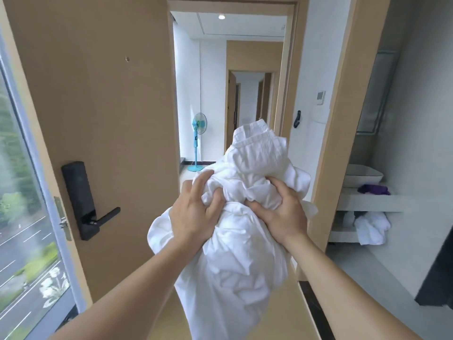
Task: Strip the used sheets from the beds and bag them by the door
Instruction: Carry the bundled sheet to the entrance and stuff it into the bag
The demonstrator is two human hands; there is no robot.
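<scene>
White sheet bundle [235,241] | left hand [193,212] clutching it, arm outstretched | right hand [282,212] clutching it, arm outstretched

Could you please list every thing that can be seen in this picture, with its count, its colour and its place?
sheets: one crumpled bundle, white, centre, held up before the doorway
door: one, tan, left, standing open
lock: one with handle, black, on the door
window: one, far left, a road outside
fan: one, turquoise, standing in the corridor beyond
basin: one, white, on the counter at right
cloth: one, purple, beside the basin
towels: a heap, white, on the shelf under the counter
left hand: grips the sheets
right hand: grips the sheets
</scene>
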